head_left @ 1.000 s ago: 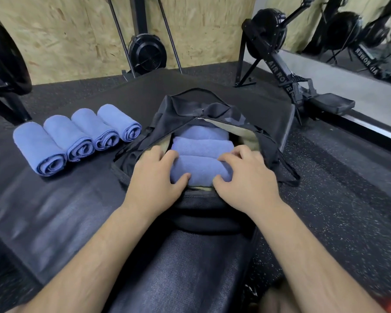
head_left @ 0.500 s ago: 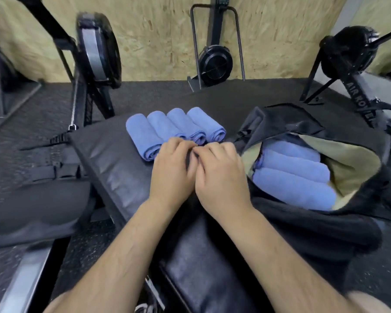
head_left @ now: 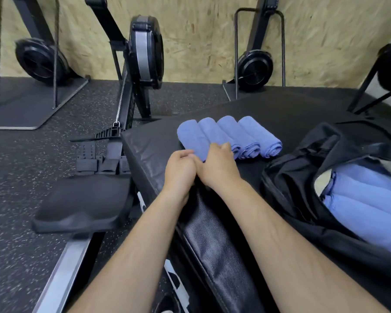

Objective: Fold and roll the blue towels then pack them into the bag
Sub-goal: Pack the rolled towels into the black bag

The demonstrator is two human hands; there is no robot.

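Several rolled blue towels (head_left: 246,136) lie side by side on a black padded platform (head_left: 287,109). My left hand (head_left: 181,171) and my right hand (head_left: 220,164) meet at the near end of the leftmost roll (head_left: 191,136), fingers curled around it. The left hand is at the roll's left side and the right hand lies over its top. An open black bag (head_left: 298,184) sits at the right, with three rolled blue towels (head_left: 368,206) packed inside. Part of the bag is cut off by the frame edge.
A rowing machine (head_left: 145,53) stands left of the platform, its seat (head_left: 84,199) and rail low at the left. More machines (head_left: 254,66) line the wooden wall behind. Speckled black rubber floor (head_left: 20,166) surrounds the platform.
My hands left the towels in the bag, moved left across the platform, and now close on the leftmost roll. My view has swung left, so the bag sits at the right edge.
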